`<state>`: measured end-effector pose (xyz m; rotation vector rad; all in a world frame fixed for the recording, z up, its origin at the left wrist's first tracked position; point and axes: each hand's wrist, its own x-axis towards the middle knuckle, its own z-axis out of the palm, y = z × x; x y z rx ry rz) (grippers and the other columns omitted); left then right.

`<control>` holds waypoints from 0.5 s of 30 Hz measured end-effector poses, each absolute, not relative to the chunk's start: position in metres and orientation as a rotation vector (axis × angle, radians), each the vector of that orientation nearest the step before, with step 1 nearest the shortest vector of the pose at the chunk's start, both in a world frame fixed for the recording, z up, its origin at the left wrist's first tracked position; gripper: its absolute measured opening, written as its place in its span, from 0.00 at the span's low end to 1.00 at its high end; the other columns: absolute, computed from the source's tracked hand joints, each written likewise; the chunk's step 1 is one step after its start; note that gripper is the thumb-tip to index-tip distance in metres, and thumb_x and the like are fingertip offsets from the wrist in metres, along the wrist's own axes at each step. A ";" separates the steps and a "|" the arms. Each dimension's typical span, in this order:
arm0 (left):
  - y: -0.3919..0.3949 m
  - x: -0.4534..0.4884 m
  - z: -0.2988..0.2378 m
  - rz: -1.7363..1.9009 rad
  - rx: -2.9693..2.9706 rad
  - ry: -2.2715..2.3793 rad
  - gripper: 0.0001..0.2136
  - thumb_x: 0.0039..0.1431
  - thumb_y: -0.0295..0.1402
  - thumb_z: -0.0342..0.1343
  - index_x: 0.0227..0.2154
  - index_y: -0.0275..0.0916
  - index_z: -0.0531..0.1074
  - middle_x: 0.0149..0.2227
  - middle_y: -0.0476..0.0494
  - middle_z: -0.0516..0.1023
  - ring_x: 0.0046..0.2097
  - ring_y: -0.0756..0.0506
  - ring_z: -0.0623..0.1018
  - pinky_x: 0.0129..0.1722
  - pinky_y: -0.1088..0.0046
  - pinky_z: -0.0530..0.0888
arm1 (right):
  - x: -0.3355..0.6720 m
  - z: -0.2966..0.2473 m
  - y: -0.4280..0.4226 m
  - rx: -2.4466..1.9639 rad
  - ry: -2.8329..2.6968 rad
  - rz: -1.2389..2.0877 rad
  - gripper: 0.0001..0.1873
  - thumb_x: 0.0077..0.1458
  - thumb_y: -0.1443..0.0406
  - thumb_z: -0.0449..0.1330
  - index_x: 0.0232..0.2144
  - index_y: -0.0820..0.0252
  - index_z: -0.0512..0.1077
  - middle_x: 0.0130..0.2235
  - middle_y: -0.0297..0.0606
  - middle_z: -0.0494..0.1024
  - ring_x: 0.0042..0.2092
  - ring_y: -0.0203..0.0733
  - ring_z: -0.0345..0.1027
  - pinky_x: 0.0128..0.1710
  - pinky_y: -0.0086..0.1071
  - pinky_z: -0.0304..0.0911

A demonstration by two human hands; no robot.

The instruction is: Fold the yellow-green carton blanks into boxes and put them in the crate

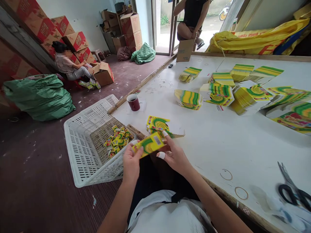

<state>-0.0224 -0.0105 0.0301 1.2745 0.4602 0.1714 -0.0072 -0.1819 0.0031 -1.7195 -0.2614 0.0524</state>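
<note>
My left hand (132, 159) grips a small yellow and green printed carton (148, 145) by its left end, thumb on top. At the carton's other end is my right hand (176, 156), its thumb and forefinger spread apart, with white wrapping on the fingertips. I cannot tell whether its other fingers touch the carton. Just beyond, a small stack of flat yellow-green cartons (157, 124) lies at the table edge. Below and left, a white plastic crate (80, 161) holds several filled-out cartons (118, 139).
A dark red mug (133, 103) stands on the white table (206, 139). Bundles of flat cartons (188, 99) lie across its far side; black-handled scissors (290, 187) lie at right. One person (70, 66) sits by stacked boxes, another (193, 19) beyond the table. A green sack (39, 97) rests on the floor.
</note>
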 end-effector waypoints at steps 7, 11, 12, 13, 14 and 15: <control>0.096 0.001 0.020 0.901 1.894 0.859 0.26 0.40 0.38 0.66 0.45 0.36 0.69 0.50 0.39 0.66 0.55 0.38 0.67 0.57 0.56 0.66 | 0.046 0.002 -0.197 -2.245 -0.174 -0.338 0.23 0.52 0.71 0.54 0.52 0.60 0.65 0.45 0.47 0.79 0.46 0.52 0.71 0.47 0.47 0.67; 0.101 -0.009 0.004 0.801 2.098 0.811 0.27 0.41 0.41 0.64 0.46 0.37 0.69 0.53 0.36 0.64 0.59 0.35 0.62 0.58 0.51 0.64 | 0.065 -0.010 -0.193 -2.402 -0.186 -0.290 0.26 0.44 0.79 0.50 0.46 0.61 0.68 0.41 0.49 0.78 0.43 0.53 0.69 0.46 0.45 0.65; 0.094 -0.011 0.001 0.744 2.075 0.761 0.26 0.42 0.43 0.64 0.44 0.37 0.70 0.53 0.37 0.65 0.58 0.35 0.64 0.56 0.52 0.66 | 0.066 -0.011 -0.193 -2.397 -0.181 -0.291 0.26 0.43 0.79 0.50 0.46 0.61 0.67 0.40 0.48 0.78 0.43 0.52 0.69 0.46 0.45 0.64; 0.085 -0.013 -0.001 0.680 2.019 0.718 0.25 0.42 0.45 0.63 0.43 0.38 0.70 0.51 0.37 0.66 0.57 0.35 0.66 0.55 0.53 0.68 | 0.067 -0.012 -0.193 -2.395 -0.172 -0.295 0.27 0.42 0.79 0.50 0.46 0.61 0.67 0.40 0.48 0.77 0.43 0.52 0.68 0.45 0.44 0.64; 0.074 -0.015 -0.002 0.612 1.941 0.682 0.24 0.42 0.46 0.63 0.41 0.39 0.70 0.50 0.37 0.68 0.55 0.36 0.68 0.53 0.54 0.70 | 0.067 -0.011 -0.193 -2.397 -0.160 -0.300 0.27 0.41 0.79 0.50 0.46 0.61 0.66 0.40 0.47 0.77 0.42 0.52 0.68 0.44 0.44 0.64; 0.062 -0.016 -0.002 0.544 1.847 0.646 0.25 0.42 0.47 0.64 0.41 0.39 0.70 0.48 0.38 0.70 0.53 0.37 0.70 0.52 0.55 0.71 | 0.065 -0.008 -0.193 -2.388 -0.142 -0.306 0.27 0.41 0.78 0.51 0.46 0.61 0.65 0.39 0.46 0.76 0.41 0.51 0.68 0.42 0.43 0.65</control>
